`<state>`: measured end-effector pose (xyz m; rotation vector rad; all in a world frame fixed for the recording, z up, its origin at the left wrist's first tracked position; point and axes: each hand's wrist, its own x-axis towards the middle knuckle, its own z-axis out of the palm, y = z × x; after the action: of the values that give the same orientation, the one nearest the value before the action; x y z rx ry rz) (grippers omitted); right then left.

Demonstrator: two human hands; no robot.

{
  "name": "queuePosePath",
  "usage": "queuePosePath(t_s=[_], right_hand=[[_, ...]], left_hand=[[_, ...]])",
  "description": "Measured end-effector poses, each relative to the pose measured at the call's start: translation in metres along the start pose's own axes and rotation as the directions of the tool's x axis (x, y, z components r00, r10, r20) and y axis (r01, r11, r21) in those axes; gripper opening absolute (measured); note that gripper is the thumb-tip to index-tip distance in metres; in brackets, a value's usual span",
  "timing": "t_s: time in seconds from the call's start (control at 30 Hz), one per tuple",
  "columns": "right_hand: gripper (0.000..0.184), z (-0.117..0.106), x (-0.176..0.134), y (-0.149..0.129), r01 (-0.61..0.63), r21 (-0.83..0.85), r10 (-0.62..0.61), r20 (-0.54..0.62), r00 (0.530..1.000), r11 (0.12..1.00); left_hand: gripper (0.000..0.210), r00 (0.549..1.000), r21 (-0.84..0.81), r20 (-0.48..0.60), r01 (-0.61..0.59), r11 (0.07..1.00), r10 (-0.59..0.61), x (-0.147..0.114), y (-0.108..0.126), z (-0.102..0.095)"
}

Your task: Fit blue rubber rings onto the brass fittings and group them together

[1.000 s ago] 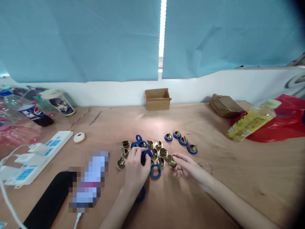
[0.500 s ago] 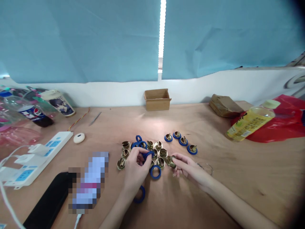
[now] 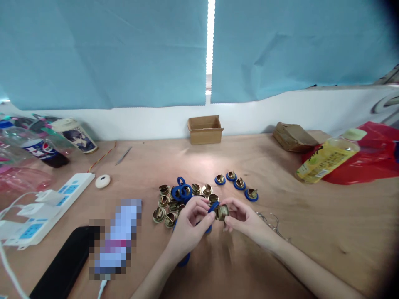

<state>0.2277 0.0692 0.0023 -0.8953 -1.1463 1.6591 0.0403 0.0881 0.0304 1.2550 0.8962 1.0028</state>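
Observation:
My left hand (image 3: 195, 222) pinches a blue ring (image 3: 213, 207) between thumb and fingers. Close against it, a brass-coloured round metal fitting (image 3: 222, 212) is gripped by my right hand (image 3: 243, 216). Whether the ring touches the fitting I cannot tell. Behind and left of my hands lies a cluster of similar brass fittings (image 3: 158, 214), with several loose blue rings (image 3: 181, 192) on top. Another blue ring (image 3: 184, 260) lies below my left wrist, partly covered. Several fittings with blue rings around their bases (image 3: 251, 194) stand apart at the right. Thin wire rings (image 3: 271, 220) lie beside my right forearm.
A small open cardboard box (image 3: 205, 136) stands at the back. Left are a power strip (image 3: 52, 207), a phone (image 3: 120, 236), a black case (image 3: 67, 261) and a cola bottle (image 3: 46, 151). Right are a yellow-labelled bottle (image 3: 327, 160), a red bag (image 3: 374, 160) and a brown paper package (image 3: 293, 137).
My left hand has moved right with the blue ring, up to the metal fitting in my right hand. More of the cluster's left part shows now. The right hand has barely moved.

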Motion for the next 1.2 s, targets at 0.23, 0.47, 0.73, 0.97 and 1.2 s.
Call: queuePosePath(t_s=[0.23, 0.47, 0.73, 0.97, 1.2], right_hand=[[0.037, 0.002, 0.0001, 0.0004, 0.048, 0.027, -0.047, -0.028, 0.999, 0.998], [0.038, -0.0018, 0.0003, -0.0007, 0.052, -0.027, -0.052, -0.019, 0.998, 0.998], [0.038, -0.0014, -0.0001, -0.0026, 0.062, -0.047, -0.063, -0.019, 0.998, 0.997], [0.035, 0.0002, -0.0007, -0.0036, 0.082, -0.086, -0.085, -0.032, 0.996, 0.993], [0.037, 0.0005, -0.0012, -0.001, 0.065, -0.115, -0.07, -0.042, 0.997, 0.991]], left_hand=[[0.019, 0.985, 0.191, 0.125, -0.144, 0.971, 0.121, -0.0042, 0.0011, 0.001], [0.042, 0.992, 0.354, 0.009, -0.122, 0.927, 0.127, -0.0055, 0.0013, 0.0056], [0.046, 0.951, 0.496, 0.069, -0.296, 0.816, 0.303, -0.0027, -0.0033, 0.001], [0.048, 0.94, 0.486, 0.079, -0.327, 0.811, 0.332, -0.0026, -0.0061, 0.0033], [0.039, 0.953, 0.493, 0.11, -0.298, 0.817, 0.281, -0.005, -0.0045, 0.005]])
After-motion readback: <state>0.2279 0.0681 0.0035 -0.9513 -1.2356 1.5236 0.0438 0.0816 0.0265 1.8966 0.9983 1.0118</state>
